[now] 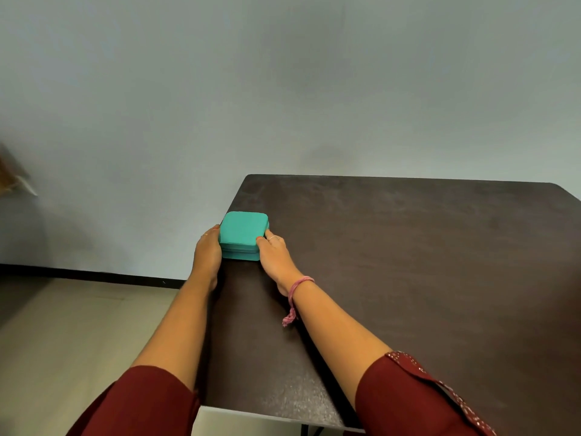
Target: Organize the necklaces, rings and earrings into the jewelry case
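A teal jewelry case, square with rounded corners and its lid closed, sits on the dark table close to the left edge. My left hand grips its left side, fingers curled round the far corner. My right hand holds its right side, thumb on the lid's front corner and fingers along the side. No necklaces, rings or earrings lie loose in view; what is inside the case is hidden.
The table's left edge runs just beside the case, with beige floor below it. A pale wall stands behind. A brown cardboard-like thing shows at the far left.
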The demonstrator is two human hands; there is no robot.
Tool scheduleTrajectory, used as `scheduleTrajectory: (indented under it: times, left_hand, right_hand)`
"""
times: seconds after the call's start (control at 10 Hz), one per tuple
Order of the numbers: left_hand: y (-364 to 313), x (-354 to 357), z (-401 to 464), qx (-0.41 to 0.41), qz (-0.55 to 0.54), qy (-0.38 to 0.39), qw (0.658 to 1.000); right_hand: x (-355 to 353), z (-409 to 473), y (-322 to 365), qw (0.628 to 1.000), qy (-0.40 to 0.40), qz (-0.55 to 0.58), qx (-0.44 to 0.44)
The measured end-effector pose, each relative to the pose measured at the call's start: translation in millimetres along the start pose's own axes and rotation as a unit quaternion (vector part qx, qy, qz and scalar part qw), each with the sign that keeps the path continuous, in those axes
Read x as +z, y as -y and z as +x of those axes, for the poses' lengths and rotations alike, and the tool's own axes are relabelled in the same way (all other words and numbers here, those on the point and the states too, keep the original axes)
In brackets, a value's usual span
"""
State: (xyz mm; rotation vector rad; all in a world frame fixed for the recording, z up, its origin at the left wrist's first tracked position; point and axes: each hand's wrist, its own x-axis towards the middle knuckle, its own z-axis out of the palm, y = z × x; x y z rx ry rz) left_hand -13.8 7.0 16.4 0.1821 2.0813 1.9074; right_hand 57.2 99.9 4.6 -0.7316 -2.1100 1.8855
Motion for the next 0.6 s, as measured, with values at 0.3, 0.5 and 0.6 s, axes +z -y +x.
scheduleTrajectory:
  times: [0.3, 0.5, 0.6]
  left_hand:
    - [14, 1, 16, 0.024, 0.01, 0.001, 1.0]
    - [19, 4, 12, 0.006, 0.019, -0.061, 0.998]
    - [15, 12, -3, 0.0, -0.006, -0.099, 0.995]
  right_hand:
    - [6, 13, -6, 1.0, -0.009, 0.009, -0.003]
    - [-1, 3, -3, 1.0, -0.008, 0.004, -0.005]
    - [-7, -8, -1, 1.0, -0.003, -0.002, -0.028]
